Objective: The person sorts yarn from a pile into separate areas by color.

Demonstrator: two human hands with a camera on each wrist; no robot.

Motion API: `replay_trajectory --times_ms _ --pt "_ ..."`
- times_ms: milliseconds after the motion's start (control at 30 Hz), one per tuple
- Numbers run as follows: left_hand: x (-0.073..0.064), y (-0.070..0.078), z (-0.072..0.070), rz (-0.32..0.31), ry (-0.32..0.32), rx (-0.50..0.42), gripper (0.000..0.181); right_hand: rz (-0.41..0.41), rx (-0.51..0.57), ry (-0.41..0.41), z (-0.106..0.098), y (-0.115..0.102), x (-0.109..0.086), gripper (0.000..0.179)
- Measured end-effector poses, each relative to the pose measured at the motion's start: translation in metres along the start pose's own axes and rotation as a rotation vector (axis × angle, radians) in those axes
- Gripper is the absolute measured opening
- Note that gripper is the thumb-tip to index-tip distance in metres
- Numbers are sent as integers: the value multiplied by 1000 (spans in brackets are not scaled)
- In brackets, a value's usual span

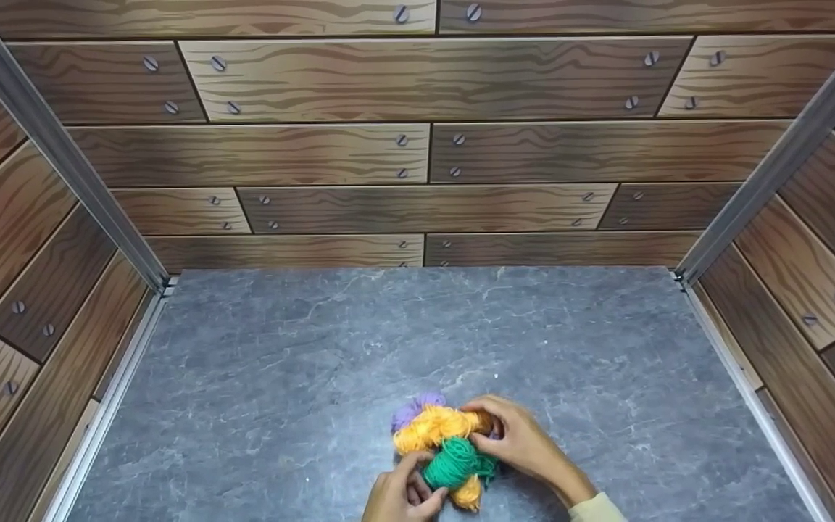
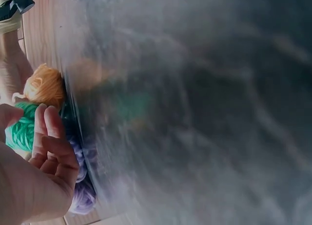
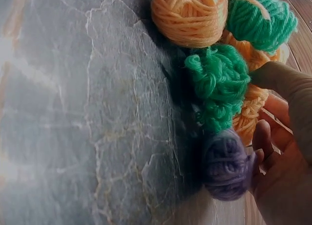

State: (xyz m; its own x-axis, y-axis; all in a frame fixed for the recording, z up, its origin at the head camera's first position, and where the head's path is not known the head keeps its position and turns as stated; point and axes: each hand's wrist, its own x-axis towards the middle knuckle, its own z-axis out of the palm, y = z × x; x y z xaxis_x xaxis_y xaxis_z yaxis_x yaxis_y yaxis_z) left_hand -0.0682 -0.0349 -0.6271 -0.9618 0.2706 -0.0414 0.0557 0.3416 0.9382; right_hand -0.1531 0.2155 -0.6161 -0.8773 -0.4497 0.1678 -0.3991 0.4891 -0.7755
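A small pile of yarn lies near the table's front. My left hand (image 1: 404,491) curls its thumb and fingers about a green ball of yarn (image 1: 450,464) on top of the pile. From the right, my right hand (image 1: 522,441) grips the end of an orange skein of yarn (image 1: 432,428), its thumb on the near side. Below the green ball sits an orange ball of yarn (image 3: 190,18). A tangled green bundle of yarn (image 3: 219,86) lies beside it, and a purple ball of yarn (image 3: 226,166) is close to the right fingertips. More purple yarn (image 1: 410,412) shows behind the skein.
The grey marbled table (image 1: 280,377) extends around the pile. Wood-patterned walls (image 1: 330,152) stand at the back and both sides, with metal rails (image 1: 773,152) at the corners. Tiny white specks (image 1: 496,375) dot the tabletop.
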Motion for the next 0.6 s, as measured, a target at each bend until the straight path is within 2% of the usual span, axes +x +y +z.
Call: replay_trajectory --times_ms 167,400,600 --pt "2 1 1 -37 19 -23 29 -1 -15 12 2 0 1 34" --pt "3 1 1 -53 45 -59 19 -24 -5 47 5 2 2 29" --pt "2 3 0 -23 66 -13 16 -58 -2 101 6 4 2 27"
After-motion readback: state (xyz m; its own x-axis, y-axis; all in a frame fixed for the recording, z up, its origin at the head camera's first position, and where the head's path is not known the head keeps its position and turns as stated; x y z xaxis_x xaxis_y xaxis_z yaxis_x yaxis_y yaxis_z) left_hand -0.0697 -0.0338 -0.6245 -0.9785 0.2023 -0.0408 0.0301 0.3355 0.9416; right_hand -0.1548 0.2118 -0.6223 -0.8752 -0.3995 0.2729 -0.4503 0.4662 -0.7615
